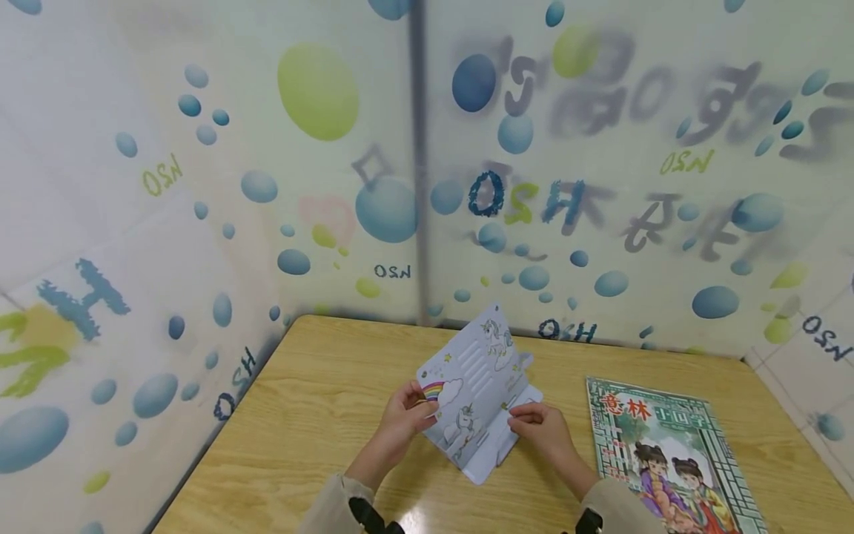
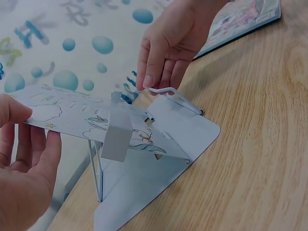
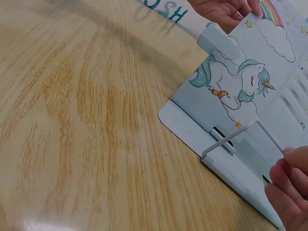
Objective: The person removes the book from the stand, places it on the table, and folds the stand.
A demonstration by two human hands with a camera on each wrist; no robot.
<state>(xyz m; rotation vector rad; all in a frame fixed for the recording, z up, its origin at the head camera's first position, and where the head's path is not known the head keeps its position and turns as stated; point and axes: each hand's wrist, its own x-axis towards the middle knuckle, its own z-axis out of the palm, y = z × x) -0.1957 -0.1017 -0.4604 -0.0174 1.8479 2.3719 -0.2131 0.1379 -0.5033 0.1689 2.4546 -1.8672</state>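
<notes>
A white book stand (image 1: 475,374) printed with unicorns, stars and a rainbow is held over the wooden table, its back panel tilted up from a flat base plate (image 2: 144,192). The left hand (image 1: 405,417) grips the panel's left edge, thumb on the printed face and fingers behind. At the front, the right hand (image 1: 543,429) pinches a bent white wire arm (image 3: 227,140) that is hinged to the stand's lower part. A white clip-like tab (image 2: 118,137) sticks out from the panel's lower edge. Thin wire legs (image 2: 95,168) show under the panel in the left wrist view.
To the right lies a magazine (image 1: 674,452) with two illustrated figures on its cover. The wooden table (image 1: 287,415) meets hanging sheets (image 1: 347,185) printed with blue and green dots along its back and sides.
</notes>
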